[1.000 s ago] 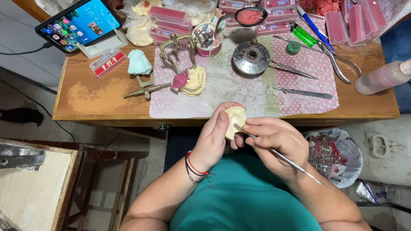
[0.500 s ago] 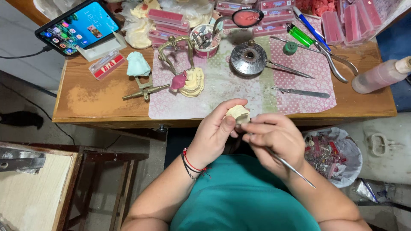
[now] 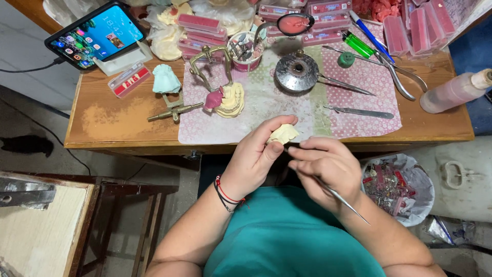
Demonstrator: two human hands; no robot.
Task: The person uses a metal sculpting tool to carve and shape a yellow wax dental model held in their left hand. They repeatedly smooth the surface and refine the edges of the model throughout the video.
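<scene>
Left hand pinches the cast between thumb and fingers, just over the table edge | right hand fingers pressed round a probe, tip at the cast | articulator sits behind on the mat

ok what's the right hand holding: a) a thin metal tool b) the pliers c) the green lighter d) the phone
a: the right hand grips a thin metal tool whose shaft sticks out back toward the person's body, with its working end up by the pale cast that the left hand holds; the lighter, pliers and phone all lie on the table.
</scene>
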